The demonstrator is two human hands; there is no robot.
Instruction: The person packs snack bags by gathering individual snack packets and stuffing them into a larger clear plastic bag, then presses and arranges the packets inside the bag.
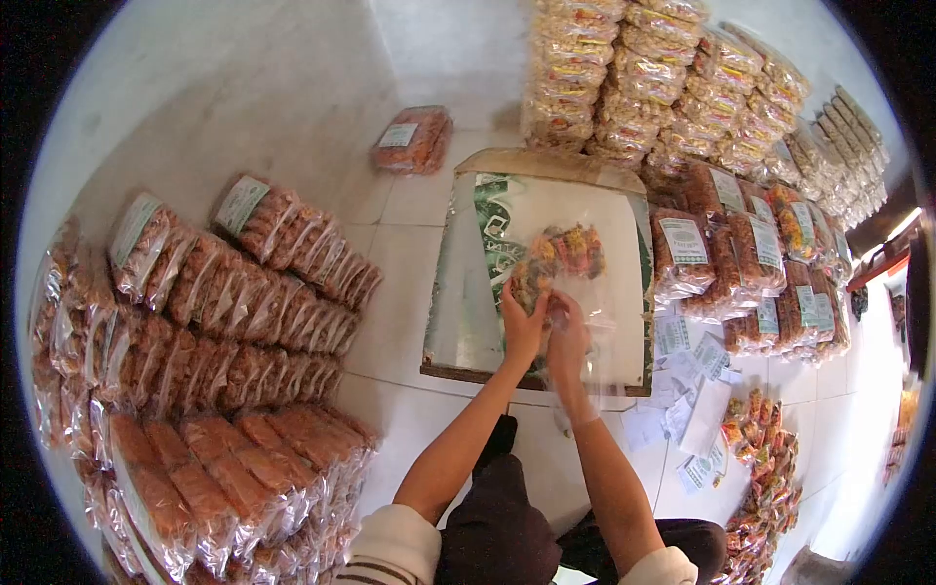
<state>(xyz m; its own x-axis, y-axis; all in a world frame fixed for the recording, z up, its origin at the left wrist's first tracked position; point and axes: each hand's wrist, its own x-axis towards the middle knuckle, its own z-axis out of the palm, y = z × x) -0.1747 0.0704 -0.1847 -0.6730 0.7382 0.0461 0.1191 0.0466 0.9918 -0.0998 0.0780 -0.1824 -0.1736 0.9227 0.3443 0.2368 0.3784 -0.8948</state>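
Over a low board-topped table (pixel 585 210), my left hand (pixel 524 320) is closed round a clear bag of mixed-colour snacks (pixel 531 278). Close beside it, my right hand (pixel 567 336) has its fingers pressed together at the near end of this bag; exactly what they pinch is hidden. Clear plastic (pixel 609 341) hangs beside my right hand. Just beyond the hands, red and yellow snack pieces (pixel 582 251) lie in clear plastic on the board.
Stacked brown snack packs (pixel 214 341) fill the left side. Tall piles of pale packs (pixel 624 78) stand behind, with labelled packs (pixel 726 244) at right. Paper labels (pixel 697 400) and small colourful packets (pixel 765 478) lie on the floor at right. One pack (pixel 412 139) sits behind the table.
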